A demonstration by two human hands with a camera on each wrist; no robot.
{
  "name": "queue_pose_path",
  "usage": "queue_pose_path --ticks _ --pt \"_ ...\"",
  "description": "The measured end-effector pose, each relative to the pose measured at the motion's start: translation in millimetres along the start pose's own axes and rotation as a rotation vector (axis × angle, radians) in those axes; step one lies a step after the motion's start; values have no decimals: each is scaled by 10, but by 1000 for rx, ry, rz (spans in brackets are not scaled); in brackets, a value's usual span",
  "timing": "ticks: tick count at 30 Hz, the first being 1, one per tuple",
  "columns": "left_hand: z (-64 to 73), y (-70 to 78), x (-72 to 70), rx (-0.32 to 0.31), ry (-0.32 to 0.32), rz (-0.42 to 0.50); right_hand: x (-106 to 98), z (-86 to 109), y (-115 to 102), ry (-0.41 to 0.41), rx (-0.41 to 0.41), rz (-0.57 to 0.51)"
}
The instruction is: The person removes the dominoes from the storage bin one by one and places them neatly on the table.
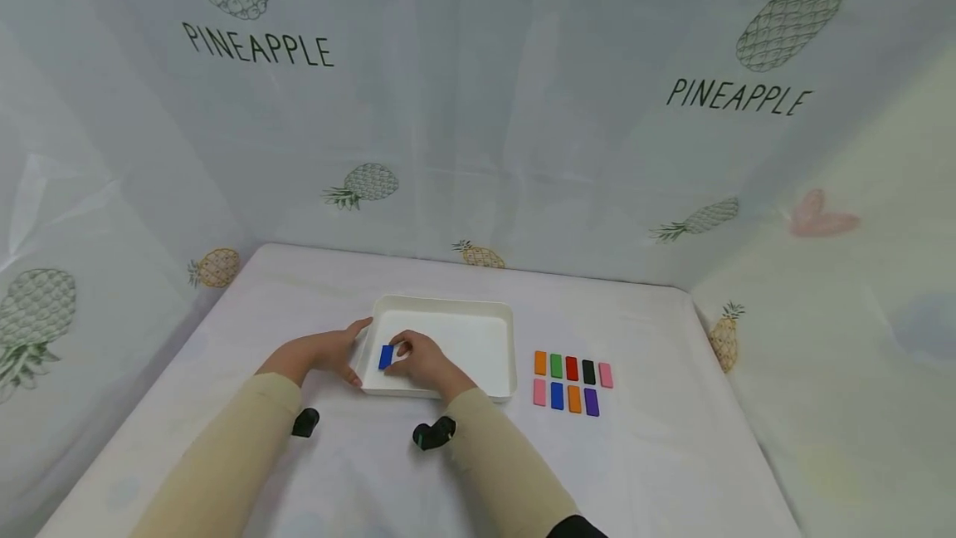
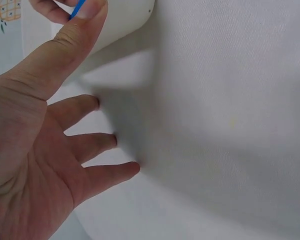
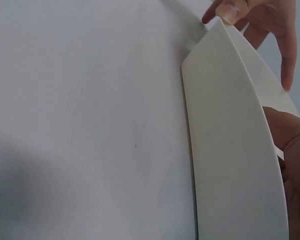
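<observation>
A white rectangular tray (image 1: 470, 347) lies on the table. Inside its left end, my right hand (image 1: 426, 362) pinches a small flat blue block (image 1: 385, 357) between thumb and fingers. My left hand (image 1: 324, 353) spreads along the tray's left side, touching its rim with outstretched fingers. In the left wrist view, the left thumb lies at the tray edge while other fingers of the left hand (image 2: 50, 135) stretch out straight; a sliver of the blue block (image 2: 77, 8) shows behind the thumb. The tray wall (image 3: 230, 125) partly hides my right hand (image 3: 297, 160) in the right wrist view.
Right of the tray, several small coloured blocks lie in two rows, among them a red block (image 1: 571, 369), a black block (image 1: 588, 372) and a purple block (image 1: 592, 402). A white cloth (image 1: 657, 455) covers the table; a pineapple-print curtain (image 1: 478, 106) hangs behind it.
</observation>
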State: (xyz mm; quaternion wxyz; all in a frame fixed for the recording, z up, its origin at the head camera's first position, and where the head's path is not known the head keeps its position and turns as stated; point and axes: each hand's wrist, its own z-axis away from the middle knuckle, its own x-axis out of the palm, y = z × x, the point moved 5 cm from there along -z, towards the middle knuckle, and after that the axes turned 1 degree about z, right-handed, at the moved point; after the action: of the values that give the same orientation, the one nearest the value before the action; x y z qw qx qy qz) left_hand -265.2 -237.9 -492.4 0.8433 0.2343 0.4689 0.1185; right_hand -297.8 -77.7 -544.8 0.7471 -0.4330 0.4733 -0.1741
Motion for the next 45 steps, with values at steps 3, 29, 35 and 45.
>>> queue_pose_path --ticks 3,29,35,45 --pt "13 -8 -7 -2 -6 -4 -9 14 24 -5 18 -49" --pt "10 -78 -33 -51 -20 -10 -300 327 249 -51 80 -153" --pt "40 -40 -42 -16 -22 -10 -461 424 282 -42 70 -165" --pt "-4 -31 -22 2 -26 -12 -870 653 227 22 38 -167"
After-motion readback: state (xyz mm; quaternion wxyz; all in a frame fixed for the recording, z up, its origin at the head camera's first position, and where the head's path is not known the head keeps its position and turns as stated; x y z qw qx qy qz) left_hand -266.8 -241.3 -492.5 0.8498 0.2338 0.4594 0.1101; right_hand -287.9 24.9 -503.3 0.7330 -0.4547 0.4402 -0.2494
